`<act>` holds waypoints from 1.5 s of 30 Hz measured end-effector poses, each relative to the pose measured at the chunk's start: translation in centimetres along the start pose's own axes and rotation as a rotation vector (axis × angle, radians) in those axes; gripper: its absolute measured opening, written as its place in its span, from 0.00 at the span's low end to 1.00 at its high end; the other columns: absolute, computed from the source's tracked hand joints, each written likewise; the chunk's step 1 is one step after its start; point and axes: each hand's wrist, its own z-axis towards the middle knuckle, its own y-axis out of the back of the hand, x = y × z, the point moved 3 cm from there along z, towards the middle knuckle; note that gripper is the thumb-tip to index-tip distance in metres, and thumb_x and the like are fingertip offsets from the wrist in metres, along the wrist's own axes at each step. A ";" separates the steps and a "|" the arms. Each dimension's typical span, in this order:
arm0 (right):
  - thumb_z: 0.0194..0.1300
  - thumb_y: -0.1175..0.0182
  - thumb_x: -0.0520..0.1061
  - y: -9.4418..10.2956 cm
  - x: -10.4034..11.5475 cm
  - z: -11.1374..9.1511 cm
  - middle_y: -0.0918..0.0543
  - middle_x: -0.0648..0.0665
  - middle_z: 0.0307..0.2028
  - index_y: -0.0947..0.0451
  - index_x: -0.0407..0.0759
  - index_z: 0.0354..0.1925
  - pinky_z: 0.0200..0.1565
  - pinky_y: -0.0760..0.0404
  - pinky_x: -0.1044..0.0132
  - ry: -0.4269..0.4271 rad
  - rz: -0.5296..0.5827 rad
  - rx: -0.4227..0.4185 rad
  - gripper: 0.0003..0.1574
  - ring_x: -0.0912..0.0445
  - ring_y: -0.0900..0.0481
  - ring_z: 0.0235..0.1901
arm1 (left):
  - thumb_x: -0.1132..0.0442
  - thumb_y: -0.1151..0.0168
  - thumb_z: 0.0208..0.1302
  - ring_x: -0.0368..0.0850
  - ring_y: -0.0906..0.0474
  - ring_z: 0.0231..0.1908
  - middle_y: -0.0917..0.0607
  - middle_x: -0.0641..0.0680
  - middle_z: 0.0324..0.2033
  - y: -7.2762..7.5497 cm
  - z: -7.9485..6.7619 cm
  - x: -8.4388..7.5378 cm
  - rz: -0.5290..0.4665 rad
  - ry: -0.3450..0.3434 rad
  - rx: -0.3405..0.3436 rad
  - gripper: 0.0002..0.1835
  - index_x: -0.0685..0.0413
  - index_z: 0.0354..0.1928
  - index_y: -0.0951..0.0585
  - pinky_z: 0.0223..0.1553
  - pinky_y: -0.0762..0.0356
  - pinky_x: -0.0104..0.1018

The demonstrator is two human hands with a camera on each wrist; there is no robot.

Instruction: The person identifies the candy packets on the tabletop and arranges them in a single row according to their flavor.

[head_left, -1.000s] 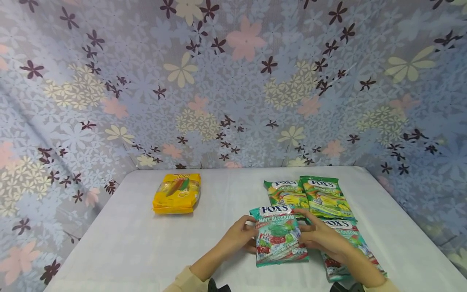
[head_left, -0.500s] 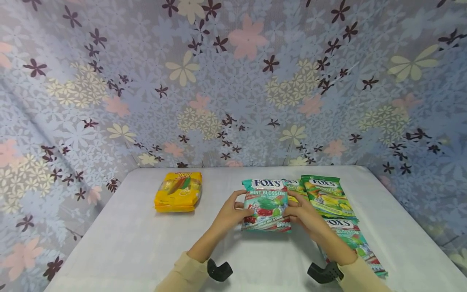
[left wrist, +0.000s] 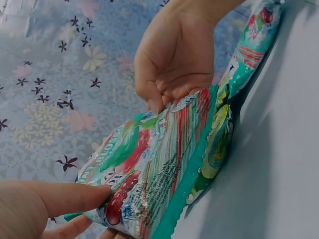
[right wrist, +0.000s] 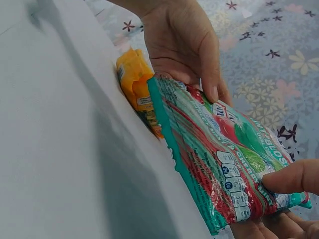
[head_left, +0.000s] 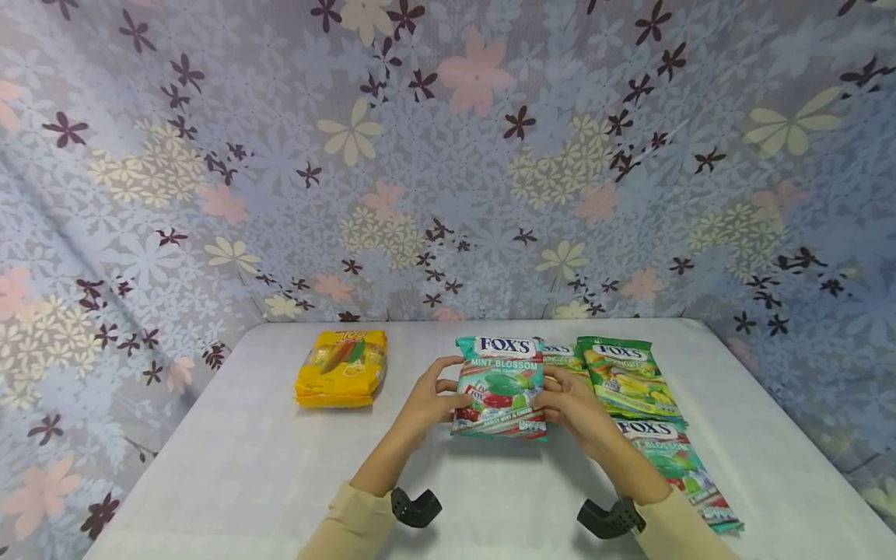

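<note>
A teal and red Fox's Mint Blossom candy bag [head_left: 498, 389] is held up over the white table, tilted toward the head camera. My left hand [head_left: 432, 395] grips its left edge, thumb across the front and fingers behind. On the opposite edge, my right hand [head_left: 568, 400] pinches the bag the same way. Both wrist views show the candy bag [left wrist: 154, 159] clear of the cloth, casting a shadow below. Partly behind it in the head view lies a green and yellow Fox's bag [head_left: 565, 358].
Another green and yellow Fox's bag [head_left: 625, 373] lies at the back right. A second Mint Blossom bag [head_left: 689, 474] lies in front of it, partly behind my right forearm. A yellow candy bag [head_left: 343, 369] sits back left on the white table [head_left: 231, 467]. Flowered cloth [head_left: 448, 194] hangs behind.
Both hands have moved the held Mint Blossom bag left and farther back, away from the bags at the right. In the last half second it shifted only slightly left.
</note>
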 end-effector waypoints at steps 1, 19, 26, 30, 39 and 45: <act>0.60 0.43 0.31 0.0 0.0 0.0 0.34 0.32 0.65 0.49 0.33 0.71 0.46 0.20 0.62 0.002 -0.001 0.001 0.44 0.53 0.21 0.50 | 0.68 0.33 0.60 0.50 0.19 0.38 0.19 0.61 0.43 0.0 0.0 0.0 0.000 0.000 -0.002 0.34 0.50 0.68 0.33 0.38 0.17 0.46; 0.59 0.36 0.37 -0.3 0.5 -0.4 0.41 0.31 0.69 0.51 0.36 0.74 0.53 0.24 0.56 -0.010 -0.163 -0.091 0.51 0.41 0.31 0.62 | 0.72 0.34 0.57 0.51 0.19 0.37 0.18 0.61 0.42 0.6 0.6 0.3 0.025 -0.015 0.005 0.33 0.51 0.65 0.33 0.39 0.17 0.44; 0.60 0.37 0.36 -0.3 0.6 -0.5 0.38 0.34 0.69 0.51 0.37 0.74 0.53 0.24 0.57 -0.006 -0.154 -0.098 0.51 0.44 0.29 0.60 | 0.72 0.34 0.57 0.51 0.19 0.37 0.17 0.59 0.41 0.5 0.6 0.1 0.051 -0.019 -0.009 0.31 0.52 0.62 0.32 0.38 0.17 0.43; 0.60 0.38 0.35 -0.2 0.5 -0.5 0.33 0.36 0.67 0.49 0.37 0.74 0.50 0.22 0.60 0.004 -0.146 -0.096 0.49 0.49 0.24 0.55 | 0.72 0.34 0.57 0.50 0.19 0.37 0.17 0.59 0.41 0.4 0.6 0.2 0.060 -0.015 -0.018 0.31 0.52 0.62 0.32 0.38 0.17 0.43; 0.60 0.37 0.36 -0.2 0.2 -0.4 0.35 0.37 0.68 0.50 0.37 0.74 0.54 0.25 0.56 -0.015 -0.162 -0.113 0.50 0.49 0.28 0.59 | 0.72 0.34 0.57 0.50 0.19 0.38 0.17 0.60 0.41 0.3 0.5 0.3 0.070 -0.020 -0.026 0.30 0.52 0.62 0.32 0.38 0.17 0.42; 0.60 0.37 0.36 -0.2 0.0 -0.3 0.34 0.34 0.66 0.47 0.37 0.73 0.51 0.23 0.58 -0.003 -0.153 -0.113 0.47 0.48 0.23 0.55 | 0.73 0.35 0.57 0.50 0.19 0.37 0.17 0.60 0.41 0.3 0.4 0.0 0.083 -0.019 -0.026 0.30 0.55 0.62 0.32 0.37 0.17 0.42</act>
